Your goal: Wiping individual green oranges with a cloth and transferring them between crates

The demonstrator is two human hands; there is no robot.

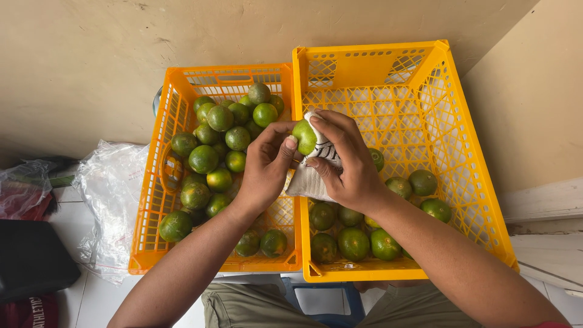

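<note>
Holding a green citrus fruit up over the place where the two crates meet, the left hand pinches it with thumb and fingers curled around it. The right hand is curled too, pressing a white cloth with dark stripes against the fruit. To wipe well, the left hand should turn the fruit slowly so the cloth rubs every side, and grip it firmly so it does not slip. The left orange crate is heaped with green fruit. The right orange crate has only some, near its front edge.
</note>
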